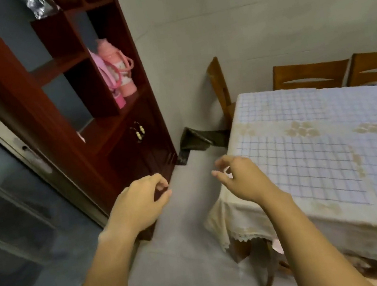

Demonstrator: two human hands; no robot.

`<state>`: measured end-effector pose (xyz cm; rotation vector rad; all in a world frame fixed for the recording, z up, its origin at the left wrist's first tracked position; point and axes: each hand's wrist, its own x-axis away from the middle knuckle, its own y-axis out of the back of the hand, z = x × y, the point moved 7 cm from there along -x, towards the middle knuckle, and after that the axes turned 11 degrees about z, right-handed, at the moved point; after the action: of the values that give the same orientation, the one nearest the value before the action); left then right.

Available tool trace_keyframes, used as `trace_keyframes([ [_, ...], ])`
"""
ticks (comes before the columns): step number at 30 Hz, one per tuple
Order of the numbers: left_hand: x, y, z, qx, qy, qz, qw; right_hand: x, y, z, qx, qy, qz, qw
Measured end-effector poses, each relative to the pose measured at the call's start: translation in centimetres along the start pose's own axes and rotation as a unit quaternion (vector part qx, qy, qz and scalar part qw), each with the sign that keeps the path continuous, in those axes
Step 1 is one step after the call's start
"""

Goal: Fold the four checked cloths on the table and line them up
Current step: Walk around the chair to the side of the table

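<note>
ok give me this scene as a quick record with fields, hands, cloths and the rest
left hand: in the air over the floor, fingers loosely curled, holding nothing
right hand: in the air by a corner of the tablecloth, holding nothing
checked cloths: flat and unfolded on the tablecloth
wooden chairs: along the tablecloth's far side
cabinet: pink flasks on a shelf

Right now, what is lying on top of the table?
Checked cloths lie spread flat, unfolded, on a cream tablecloth. The tablecloth hides the surface under it, and the picture's right edge cuts the far side off.
</note>
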<state>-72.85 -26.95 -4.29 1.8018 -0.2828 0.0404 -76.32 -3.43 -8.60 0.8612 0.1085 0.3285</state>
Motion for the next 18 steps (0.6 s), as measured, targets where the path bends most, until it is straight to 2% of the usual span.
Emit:
trace_keyframes([
  [6, -6.5, 4.1, 4.0, 0.023, 0.010, -0.043, 0.999, -9.1, 0.4, 1.6, -0.013, 0.019, 0.010, 1.000],
  [11, -12.8, 3.0, 7.4, 0.046, 0.000, -0.011, 0.999, -15.6, -0.7, 2.1, 0.016, 0.006, 0.026, 1.000],
  [18, -24.2, 4.6, 14.0, 0.073, -0.062, -0.013, 0.995, -26.3, -1.0, 2.8, 0.045, -0.041, -0.016, 0.998],
])
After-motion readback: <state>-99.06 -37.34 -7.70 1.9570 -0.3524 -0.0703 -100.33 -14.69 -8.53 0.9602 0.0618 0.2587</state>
